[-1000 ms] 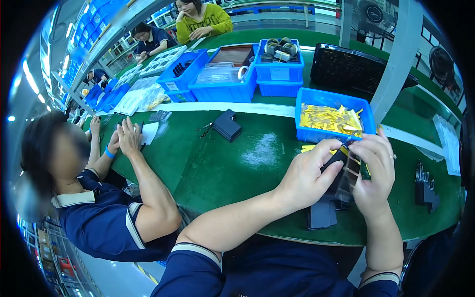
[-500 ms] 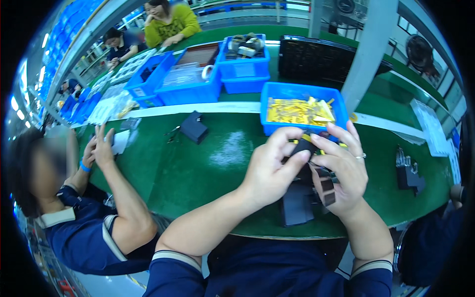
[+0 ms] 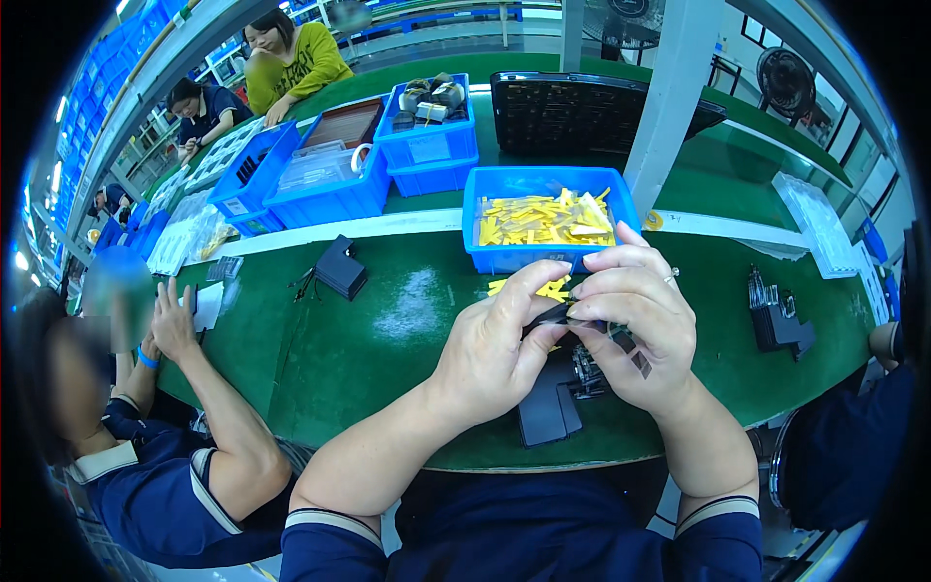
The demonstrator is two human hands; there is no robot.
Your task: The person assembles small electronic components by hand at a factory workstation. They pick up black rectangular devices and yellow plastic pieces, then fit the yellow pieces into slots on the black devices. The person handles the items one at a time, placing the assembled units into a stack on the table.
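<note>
Above the table's near edge, my left hand (image 3: pixel 493 349) and my right hand (image 3: pixel 635 325) meet, both closed on one small flat black part (image 3: pixel 550 316). Thumbs and fingertips pinch it from either side and cover most of it. A strip with dark brown squares (image 3: pixel 638 361) shows by my right palm; how it is held is partly hidden. Below the hands lies a stack of black L-shaped pieces (image 3: pixel 548 415) with thin metallic or wired ends. Loose yellow strips (image 3: pixel 553 289) lie just beyond my fingertips.
Ahead stands a blue bin (image 3: pixel 495 257) of yellow strips. More blue bins (image 3: pixel 427 145) line the back left. Black L-shaped pieces lie left (image 3: pixel 341 270) and right (image 3: pixel 781 328). A metal post (image 3: pixel 669 126) rises behind the bin. A co-worker (image 3: pixel 184 466) sits close on my left.
The whole view has shifted, so the table things appear further left. The black part, earlier tipped up between my fingers, now lies flatter, and more of the stack beneath shows.
</note>
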